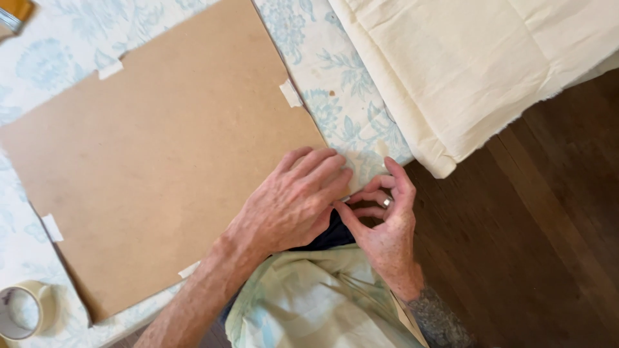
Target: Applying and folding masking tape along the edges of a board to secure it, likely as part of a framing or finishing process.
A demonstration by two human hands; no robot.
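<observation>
Where left hand [293, 203] presses, fabric corner [364, 169] (floral) folds under fingertips

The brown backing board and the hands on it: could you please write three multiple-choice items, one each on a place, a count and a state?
1. Where does the tape roll lie?
A. lower left
B. upper right
C. on the floor

2. How many tape strips show along the brown board?
A. one
B. four
C. eight

3. What is the left hand doing?
A. lifting the board
B. holding scissors
C. pressing flat at the board's corner

Answers: 1 A, it sits at the picture's lower left; 2 B, four pale strips cross its edges; 3 C, fingers lie flat beside the right hand, on folded floral fabric.
</observation>
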